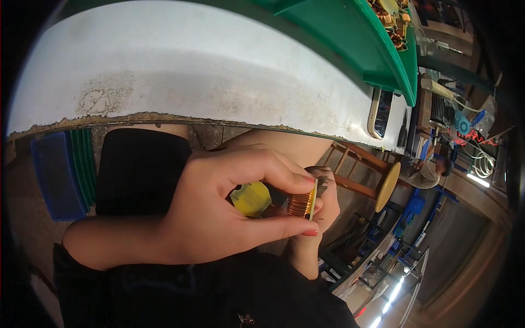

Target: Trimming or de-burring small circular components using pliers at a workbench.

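Observation:
A copper-wire coil [299,205] on a thin pale plate is held over my lap, just below the table edge. My left hand [210,205] pinches it between thumb and forefinger. A yellow-wrapped part [251,199] shows inside the curl of the same hand; whether it is joined to the coil, I cannot tell. On the coil's far side, my right hand [328,210] is closed against the plate, its fingers partly hidden behind the coil and my left hand. Thin leads stick out beside the right fingers.
The white table [180,71] has a chipped front edge. On it stand a green tray [350,41] with several copper coils [398,24] and a phone [381,113]. A wooden stool [388,187], a blue crate [54,177] and another person [426,175] are beyond.

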### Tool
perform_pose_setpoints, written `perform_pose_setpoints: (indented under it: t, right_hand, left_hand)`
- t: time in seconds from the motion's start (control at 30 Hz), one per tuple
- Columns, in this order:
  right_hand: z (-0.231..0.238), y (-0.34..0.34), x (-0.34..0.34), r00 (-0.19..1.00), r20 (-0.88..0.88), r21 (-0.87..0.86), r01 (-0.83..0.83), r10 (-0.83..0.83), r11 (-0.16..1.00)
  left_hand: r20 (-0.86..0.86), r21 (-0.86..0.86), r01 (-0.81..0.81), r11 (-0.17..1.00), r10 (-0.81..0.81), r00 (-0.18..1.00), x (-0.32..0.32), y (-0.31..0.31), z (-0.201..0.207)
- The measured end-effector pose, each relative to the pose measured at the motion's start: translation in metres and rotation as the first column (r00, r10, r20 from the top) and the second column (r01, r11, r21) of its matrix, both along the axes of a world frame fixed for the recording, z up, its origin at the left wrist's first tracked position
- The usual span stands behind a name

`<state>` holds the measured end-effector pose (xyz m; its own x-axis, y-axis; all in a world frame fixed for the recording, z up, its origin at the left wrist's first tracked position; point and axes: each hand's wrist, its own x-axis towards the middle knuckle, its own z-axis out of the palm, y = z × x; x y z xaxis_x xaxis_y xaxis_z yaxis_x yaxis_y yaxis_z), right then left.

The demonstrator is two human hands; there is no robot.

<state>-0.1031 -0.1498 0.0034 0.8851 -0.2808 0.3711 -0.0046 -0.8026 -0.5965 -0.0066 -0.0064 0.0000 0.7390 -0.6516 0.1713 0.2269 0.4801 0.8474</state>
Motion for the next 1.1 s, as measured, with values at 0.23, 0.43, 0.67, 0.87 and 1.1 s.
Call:
perform_pose_setpoints:
  t: [0.23,0.43,0.67,0.87,1.1]
  right_hand:
    - [0.008,0.003,-0.005,0.982,-0.173,-0.187,0.040,-0.073,0.981]
    - [0.004,0.002,-0.011,0.987,-0.138,0.056,0.093,-0.085,0.994]
    - [0.011,-0.006,-0.019,0.995,-0.055,0.318,-0.065,0.086,0.946]
    - [0.014,-0.002,-0.023,0.980,-0.179,0.179,-0.060,0.092,0.982]
    - [0.023,0.001,-0.011,0.979,-0.135,0.110,-0.140,0.155,0.984]
  left_hand:
    - [0.017,0.031,-0.026,0.999,0.026,1.000,0.000,0.000,-0.001]
    - [0.025,0.041,-0.036,0.998,0.035,0.999,0.000,-0.003,0.000]
    - [0.039,0.102,-0.030,0.994,0.027,0.999,0.004,0.000,0.002]
    - [-0.042,0.066,0.002,0.998,0.001,0.999,0.002,0.000,0.003]
    - [0.015,0.069,0.003,0.998,-0.004,1.000,0.002,0.000,-0.001]
